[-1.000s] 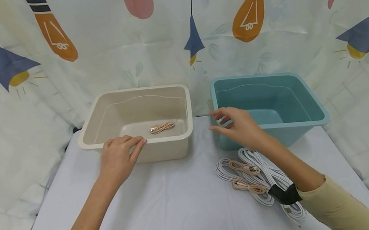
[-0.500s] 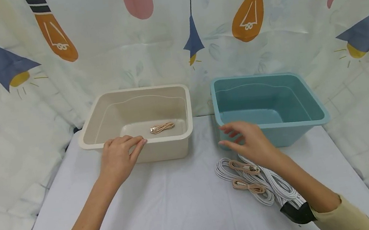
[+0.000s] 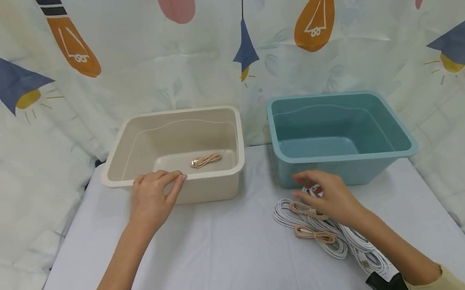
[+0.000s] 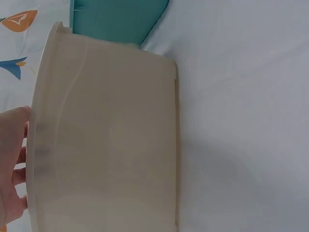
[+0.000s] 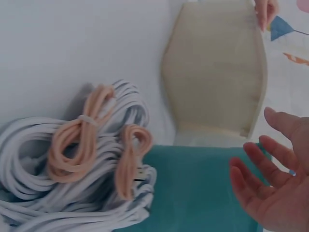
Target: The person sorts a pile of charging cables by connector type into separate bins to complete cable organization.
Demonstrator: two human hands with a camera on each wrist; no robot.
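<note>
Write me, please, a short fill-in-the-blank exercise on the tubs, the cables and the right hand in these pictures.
1. Inside the beige tub lies exactly ____ peach cable bundle.
2. In the head view, the teal tub stands to the ____ of the beige tub.
3. On the white cables lie exactly ____ peach bundles.
4. With its fingers apart, the right hand holds ____.

Missing words: one; right; two; nothing.
</note>
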